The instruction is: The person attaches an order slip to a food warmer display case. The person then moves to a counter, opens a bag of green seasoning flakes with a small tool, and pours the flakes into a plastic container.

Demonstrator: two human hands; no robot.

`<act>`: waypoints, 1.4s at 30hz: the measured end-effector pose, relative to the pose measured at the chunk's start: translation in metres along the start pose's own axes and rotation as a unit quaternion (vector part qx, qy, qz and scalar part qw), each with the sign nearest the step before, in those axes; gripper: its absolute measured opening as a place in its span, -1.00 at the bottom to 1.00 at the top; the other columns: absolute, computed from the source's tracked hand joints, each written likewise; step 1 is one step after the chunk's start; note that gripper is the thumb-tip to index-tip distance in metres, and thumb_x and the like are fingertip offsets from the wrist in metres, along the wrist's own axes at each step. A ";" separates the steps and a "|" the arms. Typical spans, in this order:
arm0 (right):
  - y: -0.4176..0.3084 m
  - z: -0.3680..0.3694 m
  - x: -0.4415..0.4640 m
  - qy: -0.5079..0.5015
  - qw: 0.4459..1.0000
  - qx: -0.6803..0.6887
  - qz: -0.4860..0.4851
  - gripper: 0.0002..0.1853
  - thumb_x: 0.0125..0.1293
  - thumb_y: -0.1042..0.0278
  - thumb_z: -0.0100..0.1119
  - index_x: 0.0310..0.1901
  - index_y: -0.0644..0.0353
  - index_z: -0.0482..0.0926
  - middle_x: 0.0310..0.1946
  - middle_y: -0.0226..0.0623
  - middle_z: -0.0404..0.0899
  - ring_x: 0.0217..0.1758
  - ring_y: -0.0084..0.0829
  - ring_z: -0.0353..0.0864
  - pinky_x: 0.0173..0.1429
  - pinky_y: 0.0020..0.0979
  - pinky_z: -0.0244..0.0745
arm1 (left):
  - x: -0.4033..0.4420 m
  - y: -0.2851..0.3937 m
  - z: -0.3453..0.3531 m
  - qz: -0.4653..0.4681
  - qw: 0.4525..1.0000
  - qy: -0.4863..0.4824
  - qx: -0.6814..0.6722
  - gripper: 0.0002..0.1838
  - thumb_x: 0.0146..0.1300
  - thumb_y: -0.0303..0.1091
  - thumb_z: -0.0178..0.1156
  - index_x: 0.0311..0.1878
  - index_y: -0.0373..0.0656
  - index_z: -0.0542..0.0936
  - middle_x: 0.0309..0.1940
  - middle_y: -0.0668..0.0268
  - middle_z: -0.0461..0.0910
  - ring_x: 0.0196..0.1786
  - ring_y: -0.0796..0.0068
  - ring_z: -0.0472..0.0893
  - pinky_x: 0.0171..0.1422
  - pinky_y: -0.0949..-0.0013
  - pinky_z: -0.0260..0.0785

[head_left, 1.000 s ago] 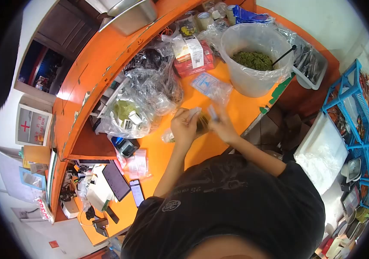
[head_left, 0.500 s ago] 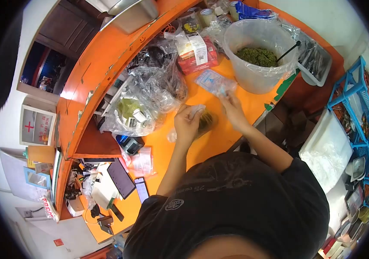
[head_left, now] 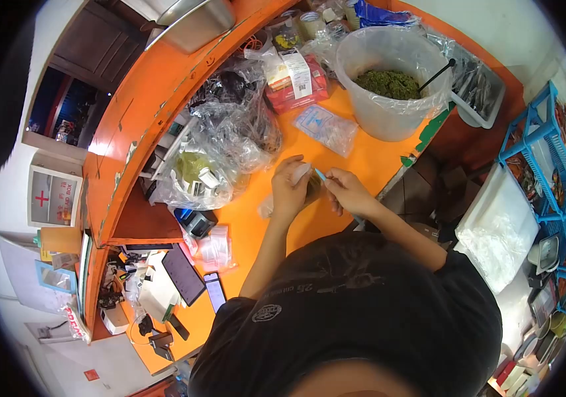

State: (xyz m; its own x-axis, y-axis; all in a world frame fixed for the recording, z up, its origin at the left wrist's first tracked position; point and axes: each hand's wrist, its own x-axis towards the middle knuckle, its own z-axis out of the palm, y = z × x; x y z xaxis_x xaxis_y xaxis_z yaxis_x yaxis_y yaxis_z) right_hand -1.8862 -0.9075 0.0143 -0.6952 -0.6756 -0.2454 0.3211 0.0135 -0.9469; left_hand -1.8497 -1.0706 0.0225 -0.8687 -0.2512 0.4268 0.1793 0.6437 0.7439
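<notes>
My left hand [head_left: 289,190] is closed on the gathered neck of a clear plastic bag [head_left: 312,190] with dark greenish contents, low over the orange table. Close beside it, my right hand [head_left: 348,192] pinches a small light-blue strip [head_left: 320,175] at the bag's neck. My fingers partly cover the bag. Beyond both hands lies a clear packet with blue print [head_left: 326,129], flat on the table.
A translucent bucket [head_left: 389,122] holds green shredded leaf [head_left: 389,85] and a black-handled tool [head_left: 436,75]. Left of it are a red package [head_left: 298,89] and crumpled plastic bags [head_left: 240,129]. A phone [head_left: 215,291] and a tablet [head_left: 183,272] lie at lower left.
My right hand has moved from the blue-printed packet back to the bag's neck, with the light-blue strip in its fingers. My left hand still grips the bag.
</notes>
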 end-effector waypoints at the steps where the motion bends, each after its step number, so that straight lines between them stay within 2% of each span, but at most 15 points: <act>1: -0.002 0.001 -0.001 -0.001 1.000 -0.006 0.003 -0.83 0.37 0.36 -0.14 -0.21 0.28 0.39 -0.67 -0.39 0.36 -0.75 -0.60 0.34 -0.70 -0.53 0.22 | -0.004 -0.001 0.003 -0.067 0.996 -0.013 -0.060 -0.89 0.11 -0.49 0.21 -0.29 -0.29 0.59 -0.44 0.23 0.58 -0.36 0.43 0.57 -0.22 0.43 0.38; 2: -0.004 0.002 -0.001 -0.002 1.000 -0.012 0.007 -0.83 0.37 0.37 -0.13 -0.21 0.29 0.39 -0.67 -0.38 0.37 -0.75 -0.59 0.34 -0.70 -0.52 0.22 | -0.008 0.000 0.005 -0.134 0.983 -0.027 -0.119 -0.90 0.12 -0.51 0.20 -0.29 -0.31 0.58 -0.45 0.24 0.57 -0.36 0.48 0.56 -0.21 0.45 0.37; 5: 0.001 0.003 0.003 -0.011 0.999 -0.041 -0.008 -0.83 0.40 0.37 -0.18 -0.19 0.30 0.35 -0.71 -0.42 0.30 -0.79 -0.62 0.28 -0.73 -0.55 0.18 | -0.011 0.004 0.007 -0.127 0.985 -0.002 -0.114 -0.92 0.20 -0.49 0.15 -0.29 -0.31 0.54 -0.45 0.39 0.51 -0.34 0.65 0.46 -0.22 0.53 0.32; 17: 0.003 0.008 0.002 0.003 1.000 0.005 0.017 -0.84 0.41 0.37 -0.18 -0.22 0.28 0.35 -0.70 -0.47 0.23 -0.77 -0.65 0.20 -0.70 -0.56 0.10 | -0.016 0.001 0.013 -0.131 0.981 0.030 -0.141 -0.90 0.14 -0.59 0.15 -0.25 -0.31 0.56 -0.43 0.31 0.57 -0.32 0.63 0.51 -0.19 0.51 0.37; 23: 0.006 0.012 0.002 0.031 0.999 0.014 0.010 -0.83 0.36 0.34 -0.11 -0.20 0.25 0.41 -0.62 -0.40 0.33 -0.74 -0.63 0.27 -0.66 -0.52 0.17 | -0.020 0.013 0.007 -0.021 0.998 0.021 -0.050 -0.80 0.06 -0.66 0.12 -0.23 -0.24 0.57 -0.39 0.22 0.60 -0.33 0.49 0.58 -0.23 0.47 0.40; 24: 0.011 0.011 0.005 0.041 0.999 -0.025 0.002 -0.85 0.36 0.33 -0.11 -0.21 0.23 0.39 -0.61 -0.40 0.33 -0.72 -0.63 0.27 -0.65 -0.52 0.19 | -0.025 0.002 0.009 -0.032 0.999 0.008 -0.028 -0.72 -0.05 -0.69 0.13 -0.23 -0.21 0.58 -0.33 0.15 0.60 -0.30 0.28 0.61 -0.19 0.37 0.42; 25: 0.022 0.009 0.007 0.049 0.997 -0.065 -0.011 -0.86 0.37 0.33 -0.10 -0.23 0.21 0.37 -0.61 -0.40 0.33 -0.71 -0.63 0.27 -0.64 -0.53 0.20 | -0.041 -0.009 0.015 0.005 1.000 -0.007 0.007 -0.70 -0.08 -0.67 0.16 -0.22 -0.19 0.58 -0.32 0.14 0.60 -0.27 0.22 0.60 -0.17 0.31 0.42; 26: 0.028 0.011 0.024 0.053 0.998 -0.037 -0.008 -0.91 0.39 0.33 -0.14 -0.19 0.12 0.31 -0.63 -0.43 0.28 -0.73 -0.65 0.22 -0.68 -0.55 0.13 | -0.034 -0.019 0.012 0.058 0.997 0.006 0.056 -0.68 -0.11 -0.65 0.18 -0.21 -0.18 0.58 -0.30 0.13 0.59 -0.24 0.15 0.58 -0.15 0.26 0.42; 27: 0.047 0.012 0.018 0.067 0.998 -0.003 0.018 -0.96 0.42 0.33 -0.17 -0.16 0.03 0.26 -0.66 -0.46 0.23 -0.75 -0.67 0.16 -0.72 -0.58 0.07 | -0.037 -0.013 0.012 0.037 0.999 0.003 0.034 -0.63 -0.17 -0.60 0.25 -0.18 -0.16 0.57 -0.31 0.14 0.58 -0.20 0.10 0.55 -0.13 0.19 0.39; 29: 0.044 0.017 0.013 0.081 0.994 0.039 0.065 -0.97 0.42 0.34 -0.19 -0.17 0.00 0.22 -0.65 -0.45 0.21 -0.75 -0.67 0.13 -0.74 -0.58 0.01 | -0.050 -0.024 0.023 0.076 0.995 0.027 0.059 -0.62 -0.15 -0.53 0.28 -0.15 -0.16 0.55 -0.33 0.15 0.57 -0.23 0.09 0.54 -0.15 0.17 0.37; 31: 0.027 0.020 0.012 0.103 0.984 0.106 0.102 -0.93 0.38 0.41 -0.15 -0.16 0.01 0.22 -0.62 -0.43 0.24 -0.75 -0.64 0.14 -0.76 -0.58 -0.02 | -0.056 -0.026 0.028 0.079 0.995 0.043 0.053 -0.67 -0.13 -0.50 0.27 -0.19 -0.17 0.53 -0.34 0.14 0.56 -0.26 0.07 0.53 -0.17 0.15 0.35; 34: 0.039 0.008 0.027 0.056 0.977 0.182 0.101 -0.93 0.36 0.36 -0.15 -0.16 0.02 0.22 -0.61 -0.39 0.25 -0.76 -0.61 0.14 -0.75 -0.56 -0.02 | -0.057 -0.022 0.026 0.058 0.997 0.031 0.030 -0.74 -0.09 -0.45 0.27 -0.26 -0.18 0.50 -0.36 0.12 0.54 -0.28 0.04 0.52 -0.19 0.15 0.34; 37: 0.038 0.002 0.030 0.029 0.940 0.295 0.169 -0.88 0.36 0.24 -0.18 -0.24 0.06 0.26 -0.60 -0.36 0.28 -0.77 -0.58 0.13 -0.73 -0.54 -0.01 | -0.059 -0.011 0.014 0.051 0.998 0.011 0.032 -0.76 -0.07 -0.42 0.26 -0.29 -0.18 0.47 -0.38 0.11 0.53 -0.29 0.02 0.52 -0.20 0.15 0.34; 40: 0.030 0.009 0.024 0.059 0.910 0.350 0.215 -0.74 0.39 0.11 -0.22 -0.32 0.08 0.35 -0.63 -0.35 0.30 -0.77 -0.58 0.12 -0.73 -0.50 -0.07 | -0.066 -0.019 0.020 0.044 0.999 -0.003 0.025 -0.75 -0.06 -0.42 0.26 -0.27 -0.18 0.47 -0.40 0.10 0.52 -0.30 0.02 0.52 -0.22 0.15 0.34; 42: 0.053 0.002 0.027 0.168 0.907 0.329 0.203 -0.65 0.41 0.05 -0.29 -0.34 0.11 0.39 -0.60 -0.33 0.38 -0.78 -0.56 0.14 -0.74 -0.47 0.03 | -0.066 -0.012 0.016 0.034 0.999 -0.008 0.004 -0.74 -0.07 -0.44 0.25 -0.25 -0.18 0.48 -0.41 0.11 0.52 -0.31 0.02 0.51 -0.23 0.15 0.33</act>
State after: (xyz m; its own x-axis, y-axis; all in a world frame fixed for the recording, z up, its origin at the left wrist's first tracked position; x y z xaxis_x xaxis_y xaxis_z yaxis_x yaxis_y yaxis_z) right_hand -1.8870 -0.9262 -0.0424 -0.5552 -0.4485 -0.7004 0.8317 -0.3071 -0.4626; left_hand -1.8015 -1.0499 -0.0230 -0.8618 -0.1957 0.4680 0.2346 0.6643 0.7097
